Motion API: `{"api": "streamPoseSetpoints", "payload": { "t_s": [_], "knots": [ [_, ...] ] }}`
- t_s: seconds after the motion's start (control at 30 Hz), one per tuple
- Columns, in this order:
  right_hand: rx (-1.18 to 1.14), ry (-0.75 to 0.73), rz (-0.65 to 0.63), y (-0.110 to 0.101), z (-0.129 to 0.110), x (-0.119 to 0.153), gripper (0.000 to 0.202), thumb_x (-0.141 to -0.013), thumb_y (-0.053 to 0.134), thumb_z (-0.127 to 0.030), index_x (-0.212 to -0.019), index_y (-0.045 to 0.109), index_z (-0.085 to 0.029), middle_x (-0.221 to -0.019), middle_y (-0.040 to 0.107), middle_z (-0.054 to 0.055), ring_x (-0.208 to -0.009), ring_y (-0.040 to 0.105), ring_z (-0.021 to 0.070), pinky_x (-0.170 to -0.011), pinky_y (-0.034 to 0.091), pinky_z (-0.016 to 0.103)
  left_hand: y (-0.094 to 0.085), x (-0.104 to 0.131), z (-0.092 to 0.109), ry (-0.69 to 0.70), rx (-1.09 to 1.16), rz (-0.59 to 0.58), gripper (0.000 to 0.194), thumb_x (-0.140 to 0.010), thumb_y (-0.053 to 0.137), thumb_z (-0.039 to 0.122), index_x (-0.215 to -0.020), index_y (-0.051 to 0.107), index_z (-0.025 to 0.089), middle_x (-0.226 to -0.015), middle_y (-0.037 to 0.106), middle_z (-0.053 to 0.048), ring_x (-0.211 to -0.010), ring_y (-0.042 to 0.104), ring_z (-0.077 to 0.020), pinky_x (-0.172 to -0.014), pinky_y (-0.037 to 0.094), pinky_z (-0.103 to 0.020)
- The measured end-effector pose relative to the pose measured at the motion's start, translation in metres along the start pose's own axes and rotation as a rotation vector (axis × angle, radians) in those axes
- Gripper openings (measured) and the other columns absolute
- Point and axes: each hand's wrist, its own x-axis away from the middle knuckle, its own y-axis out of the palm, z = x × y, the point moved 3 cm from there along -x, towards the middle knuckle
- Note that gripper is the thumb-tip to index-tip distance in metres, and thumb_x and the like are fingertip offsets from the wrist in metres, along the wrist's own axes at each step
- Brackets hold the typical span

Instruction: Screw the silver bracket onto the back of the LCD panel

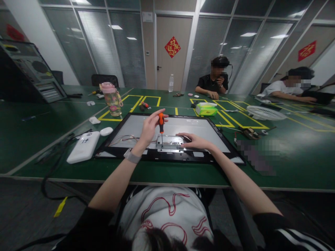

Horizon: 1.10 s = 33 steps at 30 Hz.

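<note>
An orange and black screwdriver [161, 122] stands upright, its tip down on a metal bracket [171, 142] with a circuit board. My left hand [152, 126] has its fingers around the screwdriver's handle. My right hand [192, 140] rests at the bracket's right end, fingers spread along its top and side. The bracket lies near the front edge of a black-framed display panel [206, 134], which is flat with its grey back facing up. Thin wires [125, 138] run from the bracket toward the left over the panel.
A white power bank [83, 147] and white case [106, 131] lie left of the panel. Behind stand a pink-lidded bottle [111, 99] and green tissue pack [206, 109]. A white fan cover [265, 113] lies right. Two people sit across the table [167, 179].
</note>
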Motion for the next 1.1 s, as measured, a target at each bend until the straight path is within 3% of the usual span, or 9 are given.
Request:
{"api": "streamPoseSetpoints", "payload": {
  "t_s": [0.2, 0.3, 0.4, 0.57, 0.77, 0.93, 1.1],
  "knots": [
    [-0.02, -0.02, 0.002, 0.0004, -0.0013, 0.0004, 0.065, -0.078, 0.069, -0.048, -0.136, 0.05, -0.025, -0.14, 0.052, 0.006, -0.127, 0.049, 0.0287, -0.111, 0.035, 0.045, -0.0013, 0.0018, 0.0042, 0.058, -0.166, 0.047, 0.032, -0.077, 0.069, 0.032, -0.106, 0.068, 0.021, -0.096, 0.068, -0.005, -0.083, 0.061, -0.0146, -0.076, 0.051, -0.026],
    [-0.02, -0.026, 0.006, 0.0002, -0.0015, 0.0006, 0.065, -0.077, 0.069, -0.048, -0.136, 0.05, -0.026, -0.14, 0.053, 0.006, -0.126, 0.049, 0.0284, -0.111, 0.035, 0.046, -0.0023, 0.0012, 0.0023, 0.035, -0.118, 0.056, 0.031, -0.083, 0.061, 0.036, -0.109, 0.068, 0.02, -0.106, 0.068, -0.007, -0.09, 0.063, -0.0168, -0.079, 0.051, -0.028],
    [-0.015, -0.029, 0.003, 0.0001, -0.0012, 0.0006, 0.065, -0.077, 0.069, -0.047, -0.136, 0.05, -0.026, -0.14, 0.053, 0.006, -0.126, 0.049, 0.0283, -0.11, 0.035, 0.045, -0.0024, 0.0003, 0.0003, 0.011, -0.023, 0.044, 0.034, -0.089, 0.051, 0.036, -0.114, 0.066, 0.019, -0.1, 0.069, -0.008, -0.087, 0.064, -0.0169, -0.08, 0.051, -0.031],
    [-0.008, -0.012, 0.007, 0.0001, -0.0036, 0.0014, 0.066, -0.077, 0.069, -0.048, -0.136, 0.05, -0.024, -0.138, 0.054, 0.007, -0.125, 0.05, 0.0292, -0.109, 0.037, 0.045, -0.0023, 0.0011, 0.004, 0.064, -0.16, 0.078, 0.028, -0.076, 0.07, 0.034, -0.101, 0.07, 0.02, -0.095, 0.069, -0.004, -0.08, 0.061, -0.014, -0.075, 0.05, -0.026],
    [-0.011, -0.011, -0.004, 0.0003, -0.0036, 0.0016, 0.066, -0.078, 0.068, -0.048, -0.136, 0.049, -0.023, -0.139, 0.053, 0.007, -0.124, 0.051, 0.0281, -0.109, 0.037, 0.044, -0.0019, 0.0005, 0.0014, 0.029, -0.022, 0.042, 0.031, -0.087, 0.056, 0.038, -0.109, 0.068, 0.02, -0.094, 0.07, -0.006, -0.083, 0.064, -0.015, -0.079, 0.051, -0.029],
    [-0.014, -0.019, -0.007, -0.0002, -0.0013, 0.0011, 0.065, -0.078, 0.069, -0.049, -0.136, 0.049, -0.026, -0.139, 0.052, 0.006, -0.126, 0.049, 0.0281, -0.11, 0.035, 0.044, -0.0019, 0.0015, 0.0057, 0.052, -0.132, 0.088, 0.027, -0.074, 0.072, 0.033, -0.097, 0.071, 0.019, -0.086, 0.068, -0.003, -0.074, 0.061, -0.0125, -0.07, 0.049, -0.024],
    [-0.014, -0.018, 0.0, 0.0005, 0.0005, 0.0005, 0.065, -0.078, 0.069, -0.049, -0.136, 0.05, -0.026, -0.139, 0.053, 0.006, -0.125, 0.051, 0.028, -0.109, 0.037, 0.045, -0.0007, 0.0006, 0.0042, 0.015, -0.017, 0.033, 0.029, -0.085, 0.055, 0.035, -0.104, 0.071, 0.019, -0.091, 0.07, -0.006, -0.082, 0.063, -0.0157, -0.077, 0.05, -0.028]
  ]
}}
